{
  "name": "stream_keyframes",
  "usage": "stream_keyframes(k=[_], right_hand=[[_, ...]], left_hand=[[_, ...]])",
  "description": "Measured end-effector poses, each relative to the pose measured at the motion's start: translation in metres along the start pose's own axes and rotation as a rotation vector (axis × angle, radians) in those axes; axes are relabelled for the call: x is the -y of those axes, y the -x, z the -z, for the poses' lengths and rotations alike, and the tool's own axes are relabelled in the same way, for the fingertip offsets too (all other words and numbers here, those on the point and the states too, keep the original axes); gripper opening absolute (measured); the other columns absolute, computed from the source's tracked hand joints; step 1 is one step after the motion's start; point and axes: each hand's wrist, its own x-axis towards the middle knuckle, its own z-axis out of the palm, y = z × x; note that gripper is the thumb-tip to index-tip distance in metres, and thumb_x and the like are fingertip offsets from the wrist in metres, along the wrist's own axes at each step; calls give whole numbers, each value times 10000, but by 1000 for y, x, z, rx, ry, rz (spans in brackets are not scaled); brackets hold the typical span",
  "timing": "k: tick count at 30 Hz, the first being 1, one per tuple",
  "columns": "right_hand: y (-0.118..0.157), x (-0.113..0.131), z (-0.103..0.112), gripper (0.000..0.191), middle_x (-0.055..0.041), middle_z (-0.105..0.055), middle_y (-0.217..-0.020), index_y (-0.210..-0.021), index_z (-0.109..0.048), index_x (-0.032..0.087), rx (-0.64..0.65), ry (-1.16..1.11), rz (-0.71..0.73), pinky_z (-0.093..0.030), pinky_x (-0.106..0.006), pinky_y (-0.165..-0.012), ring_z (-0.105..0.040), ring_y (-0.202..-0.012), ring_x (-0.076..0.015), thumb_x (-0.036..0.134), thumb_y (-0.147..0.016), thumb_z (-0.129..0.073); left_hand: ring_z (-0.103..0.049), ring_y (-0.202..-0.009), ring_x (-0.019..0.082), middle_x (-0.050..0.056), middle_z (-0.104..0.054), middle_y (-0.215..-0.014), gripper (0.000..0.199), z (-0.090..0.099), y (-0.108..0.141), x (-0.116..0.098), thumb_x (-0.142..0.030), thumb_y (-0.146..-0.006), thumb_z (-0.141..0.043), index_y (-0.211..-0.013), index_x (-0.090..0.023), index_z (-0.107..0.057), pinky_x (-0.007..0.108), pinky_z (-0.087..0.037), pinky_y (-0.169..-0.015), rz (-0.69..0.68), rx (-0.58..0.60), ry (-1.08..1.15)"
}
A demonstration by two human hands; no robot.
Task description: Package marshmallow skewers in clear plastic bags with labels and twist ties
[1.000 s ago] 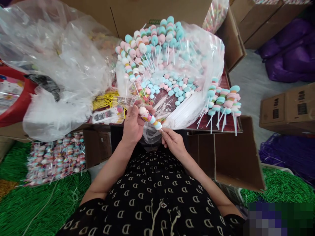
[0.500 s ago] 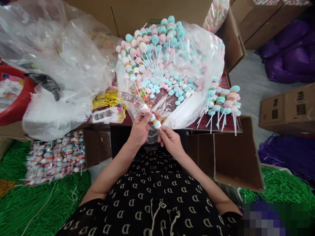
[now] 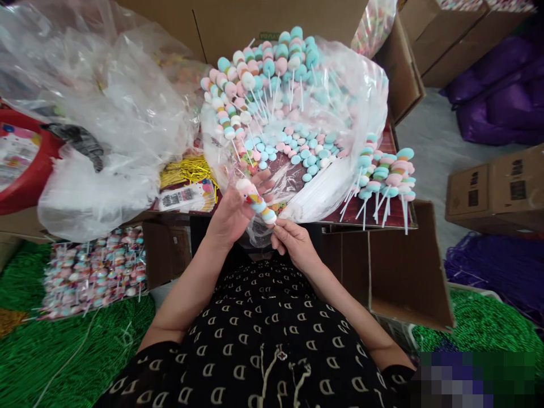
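A candy skewer (image 3: 256, 202) of pink, blue and white pieces, with a printed clear wrapper over it, slants between my hands. My right hand (image 3: 293, 238) pinches its stick at the lower end. Around the upper part, my left hand (image 3: 238, 209) is open, with the fingers apart and the candy lying against the palm side. Left of it on the table lie flat printed wrappers (image 3: 187, 197) and a bundle of gold ties (image 3: 183, 171). Just right of my hands is a pile of white sticks (image 3: 318, 195).
Beyond my hands are loose candies (image 3: 312, 160) and stacked skewers (image 3: 280, 54) on a plastic bag. More skewers (image 3: 382, 170) lie at the table's right edge. Wrapped skewers (image 3: 97, 269) fill a box lower left. An open carton (image 3: 408, 266) stands lower right.
My left hand has loosened its pinch, and its fingers have spread apart. The printed wrapper's top no longer stretches up and left; the wrapper now sits around the candy. My right hand has barely moved.
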Motion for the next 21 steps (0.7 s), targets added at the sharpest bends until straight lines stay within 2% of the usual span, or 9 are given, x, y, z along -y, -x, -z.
stream_keyframes(k=[3,5,8,10,13,18,21], right_hand=[[1,1,-1,465,59,-598,-593,-1024,-758,201,12,-3,-41,-326,-236,-460,-440,-453,-75,646,-895,-718],[2,2,-2,474,63,-586,-580,-1018,-754,196,6,-8,-55,-317,-232,-451,-435,-447,-74,652,-889,-721],[1,1,-3,481,66,-573,-562,-992,-747,192,-20,-27,-58,-303,-225,-437,-426,-437,-71,657,-872,-736],[0,0,-3,480,65,-574,-560,-979,-742,189,-42,-40,-61,-297,-223,-432,-418,-432,-69,656,-865,-743],[0,0,-1,485,66,-565,-544,-986,-743,186,-50,-51,-69,-291,-221,-427,-404,-428,-72,655,-862,-742],[2,2,4,505,76,-536,-494,-982,-757,171,44,-48,-111,-252,-215,-419,-355,-405,-67,658,-850,-745],[5,2,6,491,78,-528,-487,-978,-760,170,89,-34,-136,-234,-218,-424,-346,-400,-65,647,-867,-727]], left_hand=[[-756,-1182,288,20,-776,-955,417,-4,-3,1,-478,-764,-914,-1069,-276,-712,416,-633,-956,-33,-67,-4],[-785,-1083,271,-9,-719,-809,373,-7,-3,9,-448,-785,-902,-1040,-259,-707,371,-650,-859,-16,-105,-19],[-793,-969,246,-23,-688,-780,391,-10,1,23,-448,-799,-895,-1077,-256,-698,291,-620,-652,37,-109,-13],[-790,-946,241,-18,-708,-807,430,-8,5,29,-454,-781,-910,-1097,-255,-696,275,-598,-608,51,-115,-11],[-785,-1024,268,30,-776,-922,462,-2,7,27,-461,-752,-929,-1091,-245,-699,325,-636,-717,66,-125,-48],[-728,-1254,318,97,-802,-1196,545,5,-3,3,-615,-809,-838,-1231,-294,-710,464,-629,-987,-20,-102,-35],[-766,-1176,289,61,-832,-1029,323,8,-14,-7,-528,-892,-786,-1079,-267,-752,449,-624,-1006,-74,-195,-35]])
